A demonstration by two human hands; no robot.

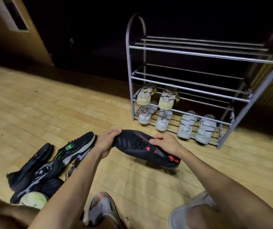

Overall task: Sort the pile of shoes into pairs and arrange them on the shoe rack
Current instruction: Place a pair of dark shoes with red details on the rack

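Note:
I hold a black sneaker with red accents (139, 144) above the wooden floor. My left hand (106, 142) grips one end of it and my right hand (164, 142) grips its laced top. A pile of dark shoes (38, 169) lies on the floor at the left, one of them black with green marks (76, 147). The grey metal shoe rack (198, 53) stands ahead on the right. A pale yellowish pair (155, 98) sits on its second-lowest shelf. Two white pairs (177, 123) sit on the lowest shelf.
The rack's two upper shelves hold nothing. A wooden door (16, 30) stands at the back left beside a dark opening. My feet in grey slides (102, 210) show at the bottom edge. Bare wooden floor (49, 104) lies between the pile and the rack.

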